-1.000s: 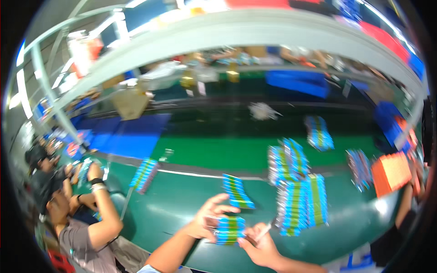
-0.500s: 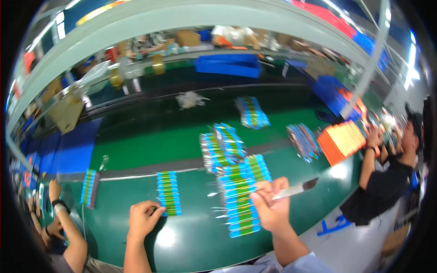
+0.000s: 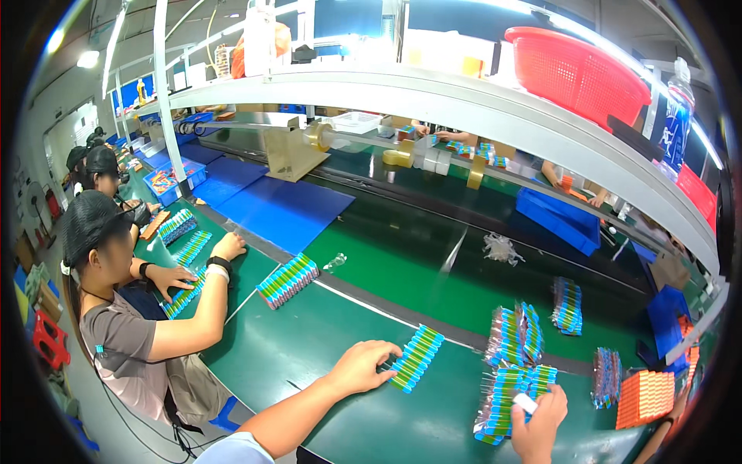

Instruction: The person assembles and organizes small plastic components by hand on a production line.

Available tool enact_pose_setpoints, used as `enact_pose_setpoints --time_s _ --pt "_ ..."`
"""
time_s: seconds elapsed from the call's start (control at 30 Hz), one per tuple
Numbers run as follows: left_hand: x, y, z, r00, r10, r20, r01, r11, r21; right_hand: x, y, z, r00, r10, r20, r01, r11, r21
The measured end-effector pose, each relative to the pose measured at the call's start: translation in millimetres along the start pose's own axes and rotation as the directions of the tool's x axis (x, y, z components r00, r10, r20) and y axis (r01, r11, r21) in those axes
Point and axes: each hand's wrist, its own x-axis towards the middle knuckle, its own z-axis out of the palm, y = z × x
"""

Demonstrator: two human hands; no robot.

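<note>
on a green worktable [image 3: 325, 371] beside a conveyor belt [image 3: 433, 263], we rest our left hand [image 3: 362, 366] palm down, fingers spread and loosely curled, the fingertips touching the near end of a short row of blue-and-green capped tubes [image 3: 416, 357]; it grips nothing. our right hand [image 3: 539, 421] comes up from the lower edge, closed round a small white piece [image 3: 525, 403] held between thumb and fingers, just at the near edge of a larger stack of the same tubes in clear wrapping [image 3: 512, 384]. the row under our left hand lies between that stack and another row of tubes [image 3: 287, 280] further left, well apart from both. more wrapped bundles [image 3: 566, 305] sit on the belt to the right, and an orange block of pieces [image 3: 644, 397] lies near the right rim. to our left a co-worker in a dark cap [image 3: 86, 223] leans both hands on rows of tubes [image 3: 183, 296]. a red basket [image 3: 576, 71] stands on the shelf above.
</note>
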Motion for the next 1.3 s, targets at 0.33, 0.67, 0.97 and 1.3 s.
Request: enact_pose_setpoints --time_s 0.33,0.67,0.97,1.3 --pt "11.1 -10.2 6.9 0.991 0.090 0.103 -0.089 0.996 -0.014 -15.8 -17.4 16.7 0.950 0.308 0.044 -0.308 0.910 0.279" --pt "-4.9 -11.2 6.7 0.994 0.099 0.036 -0.099 0.995 -0.002 -167.7 -15.3 -30.8 0.028 -0.813 0.581 -0.919 0.209 0.336" --pt "4.3 -14.4 -1.3 0.992 0.116 -0.049 -0.120 0.990 -0.078 -317.2 -10.0 36.7 0.451 0.254 0.856 -0.892 0.172 0.419" --pt "13.2 45.3 -8.9 0.636 0.643 -0.426 -0.771 0.558 -0.308 -236.8 -66.9 25.3 0.819 0.199 0.538 -0.568 0.414 0.711"
